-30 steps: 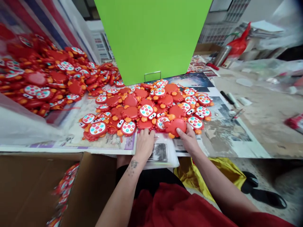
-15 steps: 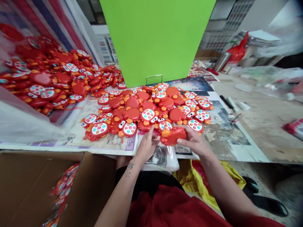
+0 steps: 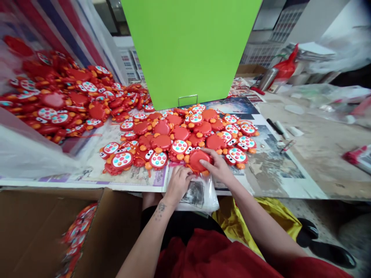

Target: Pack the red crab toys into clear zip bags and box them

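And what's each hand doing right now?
Left hand: at the clear plastic; can't tell if it's gripping any.
Right hand: closed, holding a red toy.

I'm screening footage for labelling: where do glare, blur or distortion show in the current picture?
Head view, centre: pale highlights on the clear plastic, while the right hand and its red toy look fairly clear; head view, lower left: packaged toys look smeared; head view, edges: apparent wide-angle stretching, upper right corner dark.
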`<state>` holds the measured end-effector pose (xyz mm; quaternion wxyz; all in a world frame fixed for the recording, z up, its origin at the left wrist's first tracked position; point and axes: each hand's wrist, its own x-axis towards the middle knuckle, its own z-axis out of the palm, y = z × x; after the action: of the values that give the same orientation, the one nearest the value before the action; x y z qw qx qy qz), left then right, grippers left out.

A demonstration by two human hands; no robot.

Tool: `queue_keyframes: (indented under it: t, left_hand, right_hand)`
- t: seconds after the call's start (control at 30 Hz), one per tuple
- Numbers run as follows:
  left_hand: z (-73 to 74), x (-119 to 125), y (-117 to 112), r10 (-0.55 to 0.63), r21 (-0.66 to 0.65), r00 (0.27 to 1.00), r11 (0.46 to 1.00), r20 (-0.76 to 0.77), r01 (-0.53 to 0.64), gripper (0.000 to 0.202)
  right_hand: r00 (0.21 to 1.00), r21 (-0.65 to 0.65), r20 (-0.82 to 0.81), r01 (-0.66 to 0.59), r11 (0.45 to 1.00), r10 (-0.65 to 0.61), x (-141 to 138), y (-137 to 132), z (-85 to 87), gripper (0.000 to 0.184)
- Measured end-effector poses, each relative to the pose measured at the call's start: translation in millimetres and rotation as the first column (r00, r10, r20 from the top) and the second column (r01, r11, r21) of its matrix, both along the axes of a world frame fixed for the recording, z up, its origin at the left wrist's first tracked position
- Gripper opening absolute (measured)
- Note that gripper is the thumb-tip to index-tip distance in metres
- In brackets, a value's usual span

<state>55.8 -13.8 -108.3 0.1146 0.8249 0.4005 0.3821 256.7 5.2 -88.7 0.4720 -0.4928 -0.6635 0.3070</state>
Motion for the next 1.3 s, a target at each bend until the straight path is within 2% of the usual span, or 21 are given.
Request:
queue_keyframes:
  t: [0.13, 0.2, 0.23, 0.33, 0.37, 0.43, 0.53, 0.63, 0.8, 0.9, 1.0, 1.1, 1.13, 1.2, 1.23, 1.27, 1.3]
  left_hand:
    - [1.3, -0.8, 0.0, 0.021, 0.039, 1.0, 0.999, -0.005, -0.021, 0.016]
    - [4.1, -0.8, 0.8, 0.055, 0.043, 0.998, 0.998, -0.006, -0.055, 0.017]
    - [6.1, -0.6, 1.3, 0.067, 0.042, 0.998, 0.997, -0.005, -0.067, 0.017]
    - [13.8, 0.8, 3.5, 0.058, -0.004, 0.998, 0.998, -0.016, -0.058, 0.013]
    - [16.6, 1.4, 4.4, 0.039, -0.038, 0.999, 0.999, -0.02, -0.039, 0.012]
    - [22.3, 2.4, 6.5, -0.016, -0.121, 0.999, 0.993, -0.03, 0.012, 0.011]
    - [31.5, 2.3, 10.4, -0.112, -0.257, 0.993, 0.961, -0.038, 0.098, 0.012]
    - [42.7, -0.5, 14.3, -0.179, -0.392, 0.982, 0.909, -0.056, 0.143, 0.012]
    - [55.9, -7.2, 17.9, -0.201, -0.565, 0.965, 0.822, -0.166, 0.074, 0.008]
    - [56.4, -8.4, 17.7, -0.188, -0.595, 0.971, 0.801, -0.148, 0.064, 0.006]
    - [58.3, -5.9, 15.5, -0.186, -0.568, 0.981, 0.815, -0.062, 0.118, 0.007]
    - [62.7, -2.3, 10.5, -0.203, -0.593, 0.979, 0.787, 0.009, 0.168, 0.013]
    - [63.2, -1.9, 8.3, -0.185, -0.587, 0.982, 0.793, 0.027, 0.165, 0.013]
    - [60.6, -3.5, 4.1, -0.066, -0.507, 0.994, 0.856, 0.086, 0.101, 0.013]
    - [57.3, -5.5, 2.1, 0.029, -0.461, 0.99, 0.886, 0.141, 0.04, 0.021]
    - [53.0, -8.0, 0.4, 0.131, -0.448, 0.969, 0.894, 0.212, -0.023, 0.033]
    - [48.2, -10.9, -1.1, 0.221, -0.482, 0.932, 0.874, 0.286, -0.059, 0.046]
  right_hand:
    - [0.986, -0.028, 0.107, -0.125, 0.992, 0.127, -13.8, 1.8, 3.9, 0.039]
    - [0.981, -0.002, 0.161, -0.113, 0.994, 0.112, -16.4, 0.2, 4.3, 0.041]
    - [0.979, 0.025, 0.197, -0.066, 0.997, 0.06, -15.3, -1.5, 4.3, 0.041]
    - [0.937, 0.071, 0.293, 0.178, 0.981, -0.191, -3.0, -10.1, 3.2, 0.042]
    - [0.917, 0.045, 0.316, 0.243, 0.969, -0.245, 2.7, -13.7, 2.0, 0.042]
    - [0.91, -0.058, 0.334, 0.282, 0.958, -0.248, 13.0, -20.8, -2.6, 0.043]
    - [0.939, -0.15, 0.314, 0.198, 0.969, -0.143, 18.8, -27.8, -13.1, 0.042]
    - [0.942, -0.097, 0.312, 0.162, 0.982, -0.125, 12.1, -29.7, -21.9, 0.041]
    - [0.944, -0.068, 0.295, 0.175, 0.982, -0.148, -4.8, -31.7, -18.1, 0.042]
    - [0.952, -0.068, 0.255, 0.19, 0.979, -0.167, -10.8, -33.7, -11.1, 0.041]
    - [0.962, -0.077, 0.198, 0.209, 0.975, -0.19, -15.3, -34.1, -7.6, 0.04]
    - [0.978, -0.113, 0.071, 0.204, 0.972, -0.197, -19.7, -33.1, -6.3, 0.038]
    - [0.982, -0.126, 0.017, 0.189, 0.974, -0.188, -21.0, -32.8, -5.7, 0.037]
    - [0.982, -0.15, -0.098, 0.145, 0.978, -0.161, -23.0, -32.9, -3.8, 0.035]
    - [0.978, -0.157, -0.15, 0.124, 0.98, -0.148, -23.6, -33.4, -2.5, 0.035]
    - [0.971, -0.157, -0.193, 0.109, 0.982, -0.139, -24.0, -34.0, -1.2, 0.034]
    - [0.965, -0.151, -0.225, 0.099, 0.984, -0.132, -24.2, -34.8, 0.0, 0.033]
